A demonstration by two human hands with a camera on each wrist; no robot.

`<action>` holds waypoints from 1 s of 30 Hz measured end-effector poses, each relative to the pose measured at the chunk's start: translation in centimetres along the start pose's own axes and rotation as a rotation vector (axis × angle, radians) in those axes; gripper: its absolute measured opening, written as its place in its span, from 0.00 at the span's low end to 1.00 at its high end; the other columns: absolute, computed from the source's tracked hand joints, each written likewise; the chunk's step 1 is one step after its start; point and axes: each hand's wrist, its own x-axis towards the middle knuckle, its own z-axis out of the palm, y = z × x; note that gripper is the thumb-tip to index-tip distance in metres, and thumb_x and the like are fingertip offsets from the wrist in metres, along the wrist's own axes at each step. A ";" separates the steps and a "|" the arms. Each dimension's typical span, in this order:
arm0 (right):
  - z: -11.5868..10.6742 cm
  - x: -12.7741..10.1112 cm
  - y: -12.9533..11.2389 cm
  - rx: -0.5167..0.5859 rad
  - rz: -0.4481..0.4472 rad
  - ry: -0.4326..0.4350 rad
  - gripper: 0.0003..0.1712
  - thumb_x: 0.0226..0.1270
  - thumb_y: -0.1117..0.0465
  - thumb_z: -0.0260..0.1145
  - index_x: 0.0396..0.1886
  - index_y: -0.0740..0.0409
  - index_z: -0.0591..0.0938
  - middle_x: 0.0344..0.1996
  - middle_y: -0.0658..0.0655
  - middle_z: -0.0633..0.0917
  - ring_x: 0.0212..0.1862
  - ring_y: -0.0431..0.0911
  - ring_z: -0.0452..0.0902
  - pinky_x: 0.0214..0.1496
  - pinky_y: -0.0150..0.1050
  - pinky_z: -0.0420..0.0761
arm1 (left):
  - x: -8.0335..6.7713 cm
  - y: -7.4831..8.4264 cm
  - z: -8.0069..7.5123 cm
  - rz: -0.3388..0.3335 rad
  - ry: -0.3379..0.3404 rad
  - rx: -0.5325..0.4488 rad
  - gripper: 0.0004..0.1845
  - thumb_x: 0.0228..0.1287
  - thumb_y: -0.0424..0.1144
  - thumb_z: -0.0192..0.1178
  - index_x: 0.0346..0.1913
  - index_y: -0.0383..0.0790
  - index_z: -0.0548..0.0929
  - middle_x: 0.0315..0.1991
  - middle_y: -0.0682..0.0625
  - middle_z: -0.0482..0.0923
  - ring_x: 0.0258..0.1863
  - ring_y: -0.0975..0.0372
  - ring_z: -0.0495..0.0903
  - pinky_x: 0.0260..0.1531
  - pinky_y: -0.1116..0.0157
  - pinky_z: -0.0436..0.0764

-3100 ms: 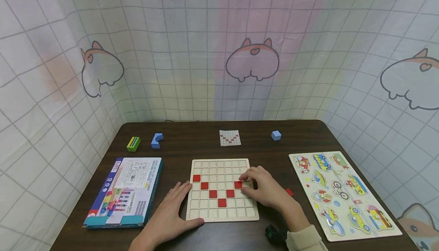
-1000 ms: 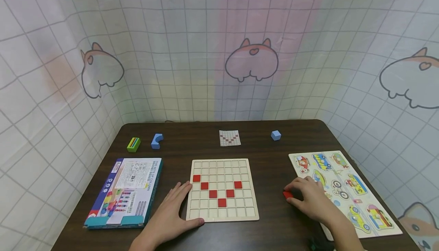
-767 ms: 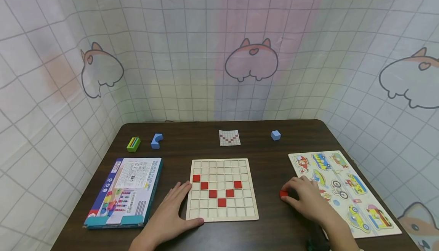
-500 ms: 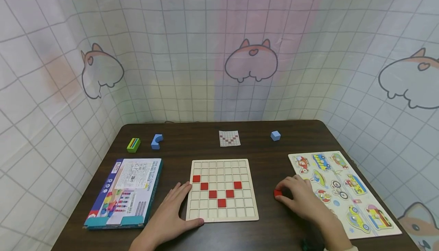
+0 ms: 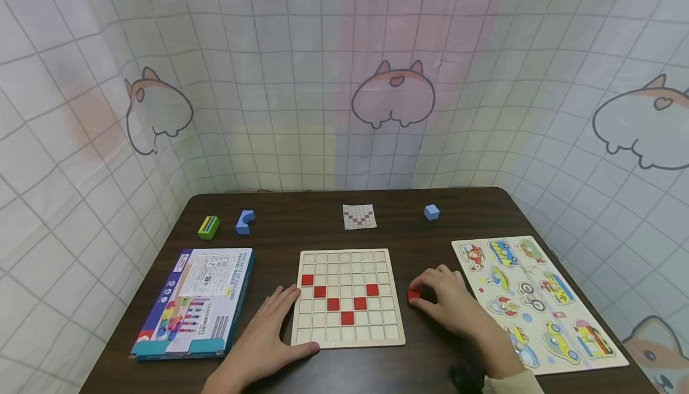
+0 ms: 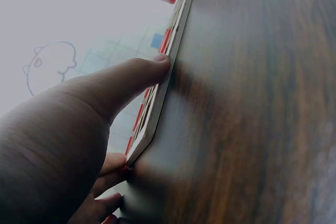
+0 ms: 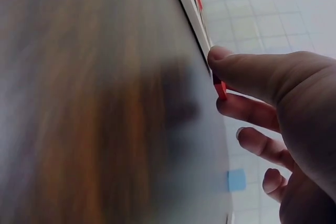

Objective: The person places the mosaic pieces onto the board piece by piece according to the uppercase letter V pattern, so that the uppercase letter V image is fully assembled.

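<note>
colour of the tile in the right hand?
Red. The right hand pinches the tile just right of the board; clearest in the head view.

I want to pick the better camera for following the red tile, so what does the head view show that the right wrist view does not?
Only the head view shows the whole grid board with six red tiles in it, the left hand resting flat at its left edge, the pattern card, the box and the vehicle puzzle.

Only the right wrist view shows the tile from close up, pinched between thumb and forefinger.

Both show the right hand holding the tile just right of the board, above the table.
</note>
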 end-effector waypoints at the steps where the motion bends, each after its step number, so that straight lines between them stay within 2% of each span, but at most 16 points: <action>1: 0.1 0.3 -0.1 0.007 -0.005 -0.004 0.10 0.68 0.52 0.84 0.44 0.40 0.91 0.43 0.37 0.89 0.48 0.39 0.74 0.51 0.43 0.65 | 0.0 0.0 0.0 0.000 0.001 -0.002 0.70 0.47 0.84 0.75 0.89 0.52 0.64 0.89 0.51 0.62 0.92 0.45 0.50 0.87 0.31 0.56; 7: 0.7 2.1 -1.0 0.020 0.001 -0.045 0.11 0.70 0.50 0.83 0.49 0.42 0.92 0.47 0.40 0.90 0.50 0.40 0.73 0.54 0.44 0.66 | 0.0 -0.1 0.0 0.000 -0.001 0.000 0.70 0.47 0.85 0.74 0.89 0.52 0.63 0.89 0.52 0.62 0.93 0.46 0.49 0.87 0.32 0.56; 15: 1.7 4.0 -1.3 0.046 -0.022 -0.055 0.12 0.70 0.51 0.82 0.50 0.42 0.92 0.49 0.42 0.90 0.52 0.42 0.74 0.55 0.46 0.68 | -0.1 0.0 0.0 0.007 0.003 0.000 0.70 0.47 0.85 0.74 0.89 0.53 0.64 0.89 0.52 0.62 0.93 0.46 0.49 0.87 0.32 0.56; 22: 2.5 5.2 -1.2 0.076 0.006 -0.058 0.14 0.70 0.50 0.82 0.52 0.43 0.92 0.51 0.43 0.90 0.54 0.43 0.75 0.61 0.48 0.71 | 0.1 -0.1 0.1 -0.001 -0.002 0.000 0.71 0.46 0.85 0.75 0.89 0.53 0.63 0.90 0.52 0.61 0.93 0.47 0.48 0.88 0.32 0.55; 30: 3.0 6.1 -1.3 0.097 0.023 -0.079 0.10 0.71 0.52 0.82 0.49 0.43 0.93 0.50 0.44 0.90 0.52 0.42 0.73 0.58 0.48 0.70 | 0.1 -0.2 0.1 -0.004 -0.002 0.003 0.71 0.46 0.85 0.74 0.89 0.53 0.63 0.90 0.53 0.61 0.93 0.48 0.48 0.89 0.33 0.54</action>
